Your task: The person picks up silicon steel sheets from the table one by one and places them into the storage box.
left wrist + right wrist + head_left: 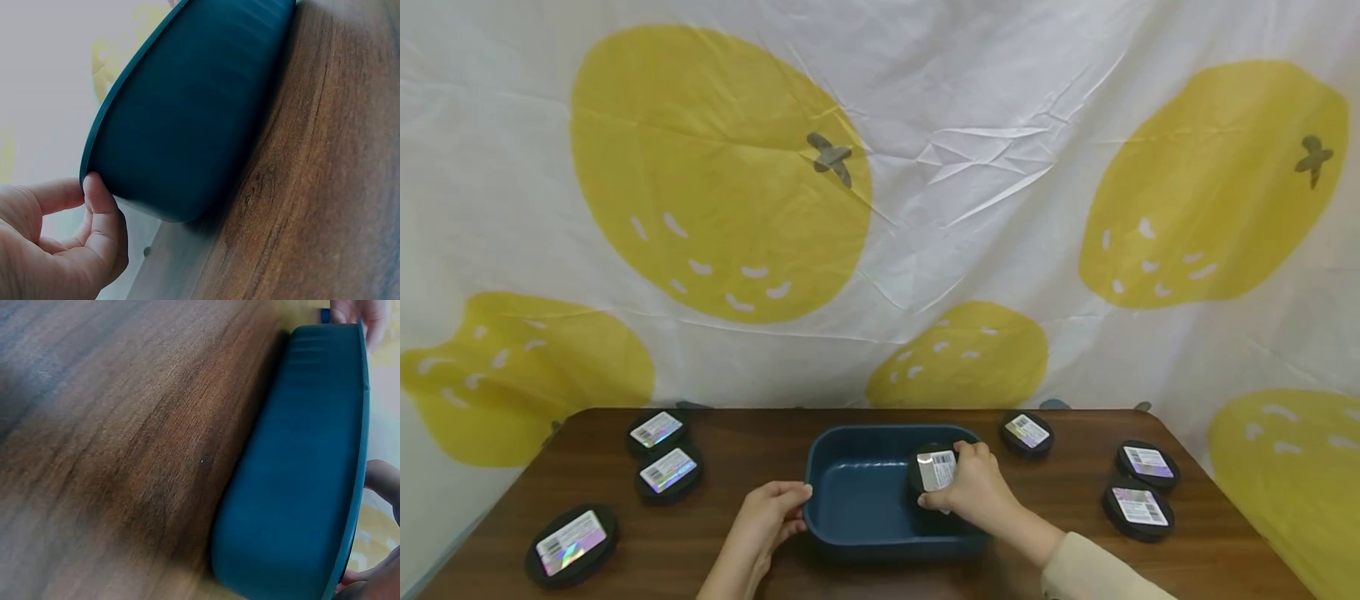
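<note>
A dark blue-teal rectangular basin (857, 546) stands on the wooden table. My left hand (765, 521) pinches the basin's left rim between thumb and fingers, and the left wrist view shows that hand (69, 244) at the rim close up. Over the right part of the basin, my right hand (973, 492) grips a round black flat container (935, 469) with a white and silver barcode label, thumb on the near side and fingers on the far side. In the right wrist view the basin wall (294, 462) hides most of that container.
Similar labelled black round containers lie on both sides: one at front left (571, 546), two at back left (668, 473) (657, 432), one behind the basin's right (1027, 433), and two at right (1138, 507) (1147, 464). A lemon-print curtain (985, 242) hangs behind the table (737, 450).
</note>
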`<action>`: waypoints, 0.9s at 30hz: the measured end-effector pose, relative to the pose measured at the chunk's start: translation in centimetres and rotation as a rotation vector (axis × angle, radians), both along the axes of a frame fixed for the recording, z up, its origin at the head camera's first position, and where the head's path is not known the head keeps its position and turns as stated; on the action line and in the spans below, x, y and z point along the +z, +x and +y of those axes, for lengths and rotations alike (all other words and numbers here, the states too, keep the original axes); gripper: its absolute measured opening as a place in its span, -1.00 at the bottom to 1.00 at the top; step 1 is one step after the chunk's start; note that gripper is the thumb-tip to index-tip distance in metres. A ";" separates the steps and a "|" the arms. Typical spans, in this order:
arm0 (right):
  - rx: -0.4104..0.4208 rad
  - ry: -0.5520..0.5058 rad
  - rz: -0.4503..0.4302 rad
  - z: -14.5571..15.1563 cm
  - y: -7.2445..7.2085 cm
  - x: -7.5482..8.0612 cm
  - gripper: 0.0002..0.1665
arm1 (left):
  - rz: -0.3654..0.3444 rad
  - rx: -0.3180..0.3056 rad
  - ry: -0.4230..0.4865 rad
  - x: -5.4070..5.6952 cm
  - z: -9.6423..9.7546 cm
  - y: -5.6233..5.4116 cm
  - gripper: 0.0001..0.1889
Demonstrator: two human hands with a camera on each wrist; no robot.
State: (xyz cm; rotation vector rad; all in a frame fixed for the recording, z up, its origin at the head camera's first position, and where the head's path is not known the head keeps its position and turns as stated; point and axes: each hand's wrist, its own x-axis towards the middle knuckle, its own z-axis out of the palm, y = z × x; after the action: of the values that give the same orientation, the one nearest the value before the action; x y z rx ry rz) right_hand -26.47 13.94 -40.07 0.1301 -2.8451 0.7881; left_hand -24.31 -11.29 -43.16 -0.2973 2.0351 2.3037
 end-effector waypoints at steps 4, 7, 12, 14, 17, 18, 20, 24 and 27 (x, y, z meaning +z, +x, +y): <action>-0.001 0.044 0.007 -0.5 -0.2 -0.4 0.04 | -0.011 0.000 -0.006 -0.1 0.0 0.1 -0.73; 0.001 0.082 0.028 -0.7 -0.3 -0.6 0.03 | -0.008 0.000 -0.009 -0.1 0.0 0.1 -0.71; 0.009 0.115 0.041 -0.8 -0.5 -0.9 0.02 | -0.011 0.001 -0.009 -0.1 -0.1 0.0 -0.70; 0.012 0.122 0.038 -0.8 -0.5 -0.9 0.02 | -0.013 0.000 -0.006 -0.1 -0.1 -0.1 -0.70; 0.019 0.130 0.031 -0.7 -0.5 -0.9 -0.01 | -0.012 -0.001 0.000 -0.1 -0.1 -0.1 -0.70; 0.021 0.133 0.028 -0.7 -0.5 -0.9 -0.03 | -0.015 0.001 0.000 -0.1 -0.1 -0.1 -0.71; 0.027 0.135 0.022 -0.6 -0.5 -0.8 -0.08 | -0.018 0.001 0.002 -0.1 -0.2 -0.1 -0.71; 0.040 0.148 0.009 -0.6 -0.4 -0.7 -0.16 | -0.022 0.001 0.005 -0.1 -0.2 -0.2 -0.71; 0.051 0.168 -0.012 -0.4 -0.4 -0.5 -0.19 | -0.020 -0.002 0.008 -0.2 -0.1 -0.2 -0.71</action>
State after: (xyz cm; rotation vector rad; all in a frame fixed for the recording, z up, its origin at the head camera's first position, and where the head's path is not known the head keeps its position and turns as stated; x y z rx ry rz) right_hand -26.88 13.53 -40.56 0.2225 -2.9264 0.5601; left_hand -24.51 -11.43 -43.35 -0.3164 2.0155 2.2980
